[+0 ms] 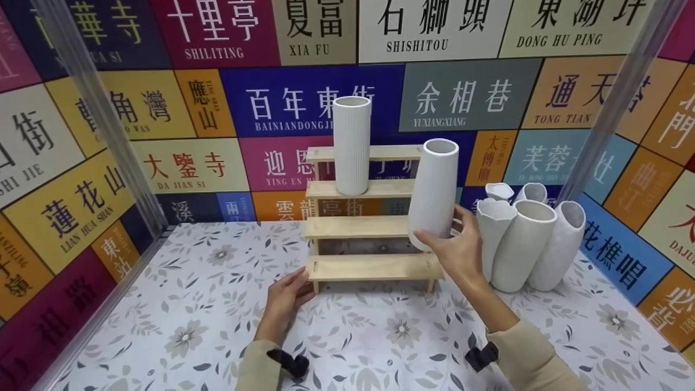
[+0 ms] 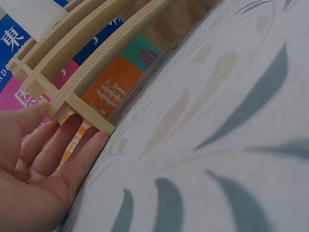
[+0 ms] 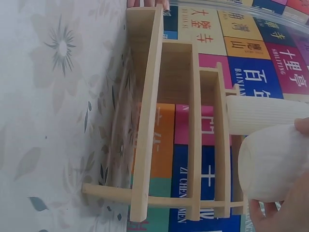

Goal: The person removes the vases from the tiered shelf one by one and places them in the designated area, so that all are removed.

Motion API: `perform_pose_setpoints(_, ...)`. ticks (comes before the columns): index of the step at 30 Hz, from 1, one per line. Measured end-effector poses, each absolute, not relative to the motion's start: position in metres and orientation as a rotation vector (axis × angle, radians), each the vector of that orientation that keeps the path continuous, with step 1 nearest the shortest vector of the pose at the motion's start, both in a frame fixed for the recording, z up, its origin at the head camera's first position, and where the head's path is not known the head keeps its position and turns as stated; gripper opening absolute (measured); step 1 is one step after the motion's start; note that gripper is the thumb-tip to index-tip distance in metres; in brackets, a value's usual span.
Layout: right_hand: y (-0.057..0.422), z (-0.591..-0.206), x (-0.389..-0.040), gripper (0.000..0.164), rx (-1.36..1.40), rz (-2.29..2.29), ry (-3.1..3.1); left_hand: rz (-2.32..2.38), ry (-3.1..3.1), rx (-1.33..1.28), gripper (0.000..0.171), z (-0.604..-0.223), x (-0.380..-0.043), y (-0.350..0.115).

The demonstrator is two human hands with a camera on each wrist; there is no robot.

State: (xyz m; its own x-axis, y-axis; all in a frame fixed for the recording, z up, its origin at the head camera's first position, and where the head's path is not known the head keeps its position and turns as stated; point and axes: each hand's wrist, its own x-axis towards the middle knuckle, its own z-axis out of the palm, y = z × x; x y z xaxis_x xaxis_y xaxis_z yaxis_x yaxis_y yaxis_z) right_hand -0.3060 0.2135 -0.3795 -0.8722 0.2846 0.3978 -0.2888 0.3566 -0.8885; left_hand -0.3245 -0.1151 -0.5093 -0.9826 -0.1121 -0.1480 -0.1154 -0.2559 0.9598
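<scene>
A tiered wooden stand with several narrow shelves stands on the table. My left hand holds its front left corner; in the left wrist view the thumb and fingers lie around the end of the lowest shelf and its leg. My right hand grips a tapered white vase near its base, in front of the stand's right side. The vase leans slightly. In the right wrist view its rounded base is close to the upper shelves; contact cannot be told. A ribbed white vase stands upright on an upper shelf, left of centre.
Several other white vases stand grouped to the right of the stand, close to my right forearm. A floral cloth covers the table. Behind rises a wall of colourful sign panels, with clear corner posts at the sides.
</scene>
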Motion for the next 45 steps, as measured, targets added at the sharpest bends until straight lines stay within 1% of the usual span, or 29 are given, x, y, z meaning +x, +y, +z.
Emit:
perform_pose_setpoints(9,0.233,-0.384,-0.28,0.089,0.003,1.588,-2.097,2.44,1.923,-0.313,0.048,-0.507,-0.324,-0.113)
perform_pose_setpoints(13,0.243,-0.385,-0.269,0.091,-0.007,1.542,-2.132,2.402,1.945,-0.364,0.048,-0.505,-0.324,-0.115)
perform_pose_setpoints(19,0.261,-0.389,-0.255,0.089,-0.057,1.455,-2.139,2.411,1.955,-0.342,0.047,-0.505,-0.323,-0.116)
perform_pose_setpoints(27,0.291,-0.391,-0.235,0.096,-0.128,1.406,-2.195,2.403,1.973,-0.336,0.048,-0.505,-0.325,-0.117)
perform_pose_setpoints(34,0.318,-0.392,-0.227,0.098,-0.294,1.393,-2.21,2.405,1.965,-0.349,0.048,-0.506,-0.325,-0.116)
perform_pose_setpoints(38,0.333,-0.393,-0.225,0.096,-0.393,1.367,-2.228,2.475,1.927,-0.289,0.047,-0.506,-0.324,-0.114)
perform_pose_setpoints(41,0.343,-0.396,-0.224,0.1,-0.452,1.37,-2.248,2.499,1.91,-0.269,0.047,-0.507,-0.324,-0.113)
perform_pose_setpoints(45,0.357,-0.403,-0.226,0.105,-0.504,1.4,-2.267,2.459,1.931,-0.306,0.048,-0.508,-0.324,-0.113)
